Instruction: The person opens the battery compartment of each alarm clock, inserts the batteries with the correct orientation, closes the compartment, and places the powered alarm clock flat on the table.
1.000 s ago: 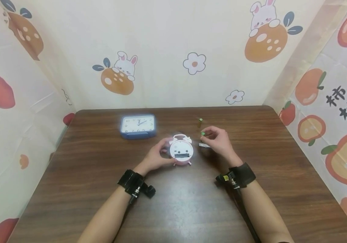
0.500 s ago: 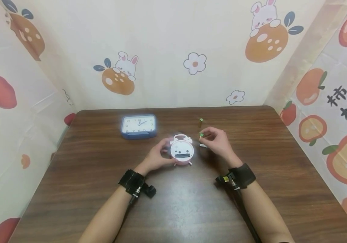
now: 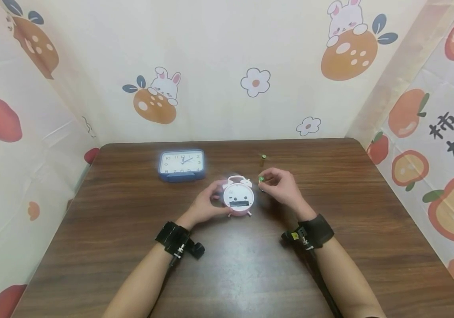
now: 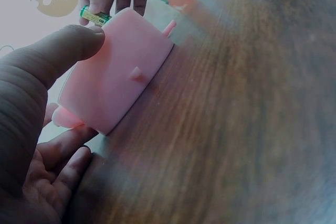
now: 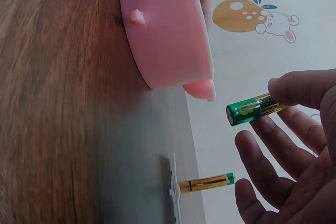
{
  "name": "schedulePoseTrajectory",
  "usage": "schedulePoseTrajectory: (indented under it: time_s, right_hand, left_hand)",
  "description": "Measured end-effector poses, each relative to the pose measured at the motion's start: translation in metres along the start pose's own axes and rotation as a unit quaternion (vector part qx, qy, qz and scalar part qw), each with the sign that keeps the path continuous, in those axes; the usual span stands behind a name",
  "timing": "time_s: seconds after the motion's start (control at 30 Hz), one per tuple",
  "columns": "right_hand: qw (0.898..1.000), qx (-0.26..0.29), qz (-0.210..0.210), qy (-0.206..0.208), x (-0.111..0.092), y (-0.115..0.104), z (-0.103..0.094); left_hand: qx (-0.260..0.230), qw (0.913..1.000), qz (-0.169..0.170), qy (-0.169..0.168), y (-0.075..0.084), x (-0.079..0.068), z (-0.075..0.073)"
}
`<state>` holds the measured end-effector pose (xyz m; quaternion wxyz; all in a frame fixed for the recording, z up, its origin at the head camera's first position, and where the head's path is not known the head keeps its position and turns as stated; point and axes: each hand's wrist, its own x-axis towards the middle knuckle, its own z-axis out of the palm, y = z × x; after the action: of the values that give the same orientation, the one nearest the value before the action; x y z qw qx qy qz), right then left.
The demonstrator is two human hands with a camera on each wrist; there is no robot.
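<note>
A pink alarm clock [image 3: 238, 193] lies on its face, its white back up, with a dark battery slot [image 3: 239, 204] exposed. My left hand [image 3: 206, 205] grips the clock from the left, thumb on the near side and fingers on the far side. To the right of the clock, my right hand [image 3: 283, 187] pinches a green and gold battery [image 5: 252, 110] between thumb and fingers, held above the table and apart from the clock. In the right wrist view, a white battery cover [image 5: 175, 192] lies on the table near a second battery [image 5: 207, 183], which stands on end.
A blue rectangular clock [image 3: 181, 165] with a white dial sits at the back left of the brown wooden table [image 3: 131, 212]. Printed cloth [image 3: 211, 53] hangs behind the table and along both sides.
My right hand has moved slightly left toward the pink clock with the battery, and now covers most of the white cover in the head view. The left hand stays on the clock.
</note>
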<state>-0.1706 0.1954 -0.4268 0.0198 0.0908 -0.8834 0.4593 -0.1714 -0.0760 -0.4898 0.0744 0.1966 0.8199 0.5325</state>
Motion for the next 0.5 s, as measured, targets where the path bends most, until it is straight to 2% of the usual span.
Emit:
schedulePoseTrajectory:
  time_s: [0.5]
  right_hand:
    - [1.000,-0.011,-0.020,-0.017,-0.0021,-0.0054,0.0043]
  left_hand:
    - [-0.006,1.0000,-0.003,-0.003,0.0014,-0.0001,-0.0001]
